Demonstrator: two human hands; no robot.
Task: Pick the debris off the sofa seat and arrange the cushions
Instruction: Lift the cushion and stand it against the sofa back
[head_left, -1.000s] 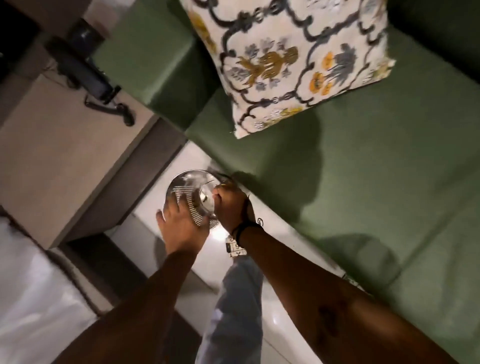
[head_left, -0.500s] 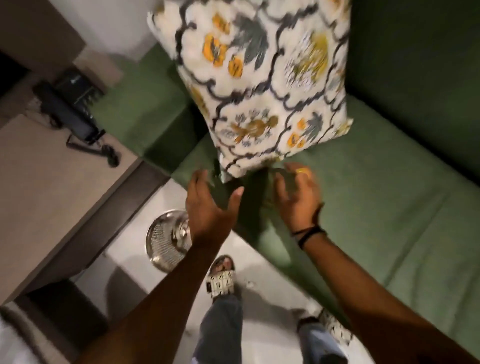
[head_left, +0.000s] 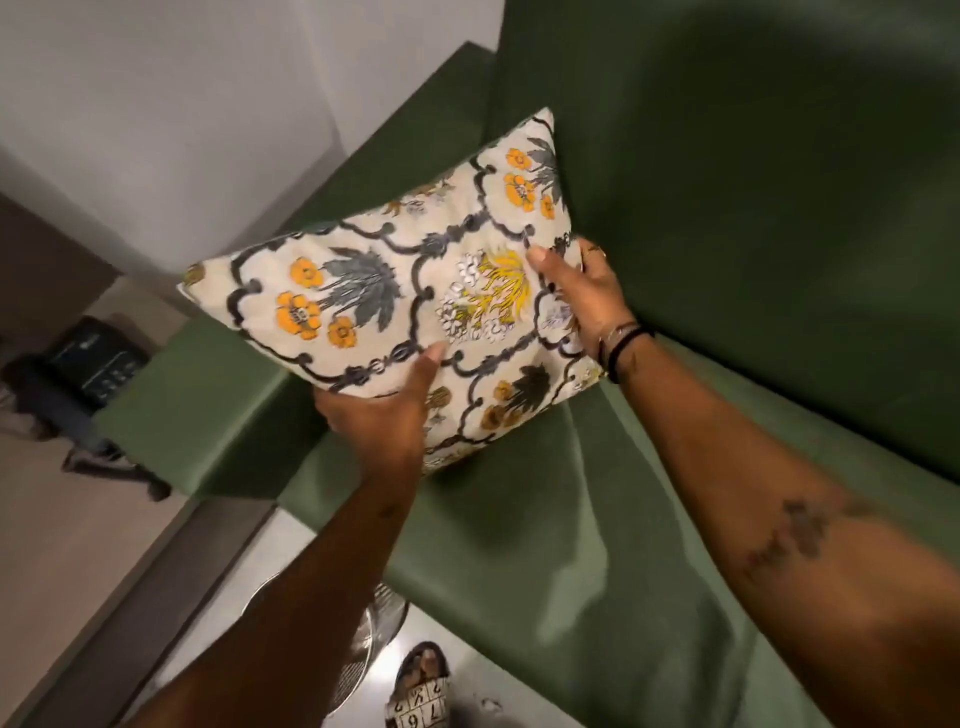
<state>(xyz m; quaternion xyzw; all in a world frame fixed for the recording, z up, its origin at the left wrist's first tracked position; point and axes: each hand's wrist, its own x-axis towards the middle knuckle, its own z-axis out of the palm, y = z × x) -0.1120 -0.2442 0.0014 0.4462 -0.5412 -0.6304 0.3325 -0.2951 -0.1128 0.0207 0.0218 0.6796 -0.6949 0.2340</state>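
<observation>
A cream cushion (head_left: 395, 306) with orange and yellow flowers and dark scrollwork is held tilted in the left corner of the green sofa (head_left: 727, 182), above the seat (head_left: 545, 519). My left hand (head_left: 382, 410) grips its lower front edge, thumb on the printed face. My right hand (head_left: 584, 291) grips its right edge near the backrest, thumb on top. No debris shows on the visible part of the seat.
The sofa's left armrest (head_left: 192, 410) lies under the cushion's left end. Beyond it, a wooden side table (head_left: 62, 519) carries a black telephone (head_left: 88, 358). On the tiled floor below sits a round metal mesh bin (head_left: 363, 644), partly behind my left forearm, beside my sandalled foot (head_left: 421, 686).
Both hands left the metal bin on the floor, rose to the cushion and took hold of it. The cushion is now tipped with its printed face up.
</observation>
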